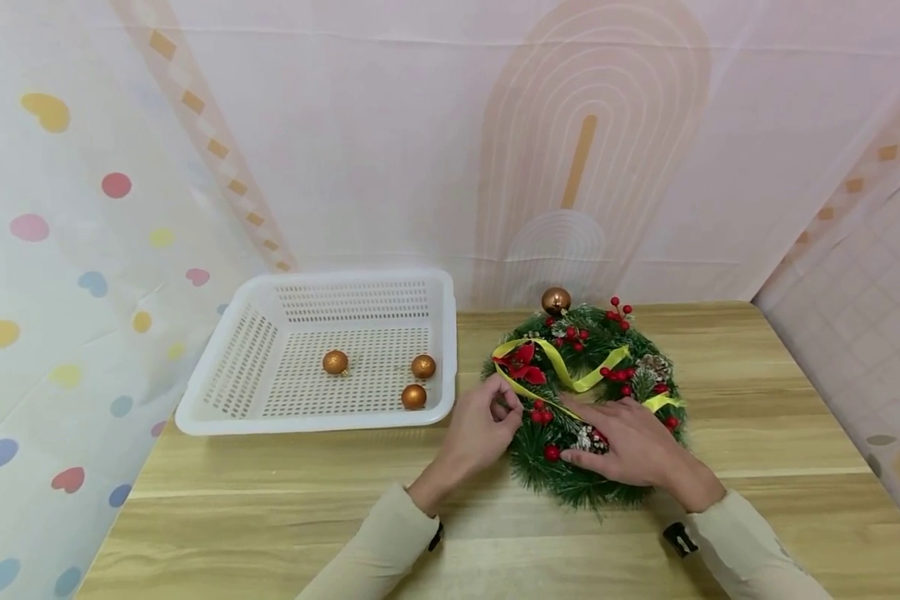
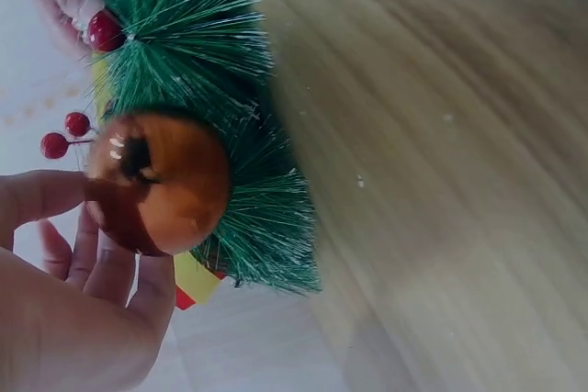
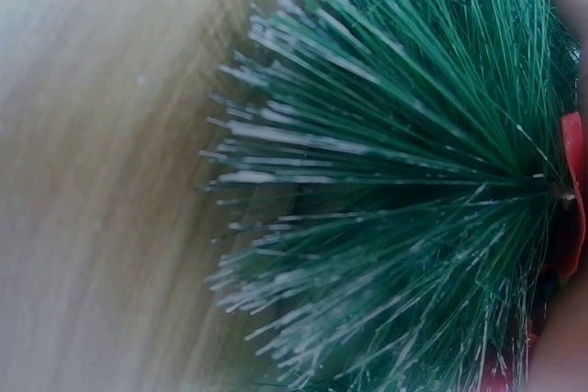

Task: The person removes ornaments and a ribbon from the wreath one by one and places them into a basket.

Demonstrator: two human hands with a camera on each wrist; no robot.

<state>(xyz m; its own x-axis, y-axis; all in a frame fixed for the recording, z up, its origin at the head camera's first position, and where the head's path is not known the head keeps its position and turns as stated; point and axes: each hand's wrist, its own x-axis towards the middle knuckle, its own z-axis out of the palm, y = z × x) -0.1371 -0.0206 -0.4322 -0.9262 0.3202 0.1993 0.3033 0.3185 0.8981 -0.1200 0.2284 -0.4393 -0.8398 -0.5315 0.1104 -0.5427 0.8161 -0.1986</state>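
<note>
A green wreath (image 1: 547,475) with frosted tips, red berries, pinecones and a red flower (image 1: 521,364) lies on the table. My left hand (image 1: 480,425) is at its left side, fingers bent. In the left wrist view, thumb and fingers hold a shiny copper Christmas ball (image 2: 161,181) against the green bristles; the head view hides this ball behind the hand. My right hand (image 1: 630,442) rests on the wreath's front right part, fingers extended over the yellow ribbon (image 1: 521,387). The right wrist view shows mostly bristles (image 3: 413,162) and a red petal (image 3: 574,190).
Left of the wreath stands a white plastic basket (image 1: 315,423) with three copper balls inside, one of them a glittery ball (image 1: 335,362). Another shiny copper ball (image 1: 556,301) sits at the wreath's back edge. A patterned cloth (image 1: 390,150) hangs behind the wooden table (image 1: 285,517).
</note>
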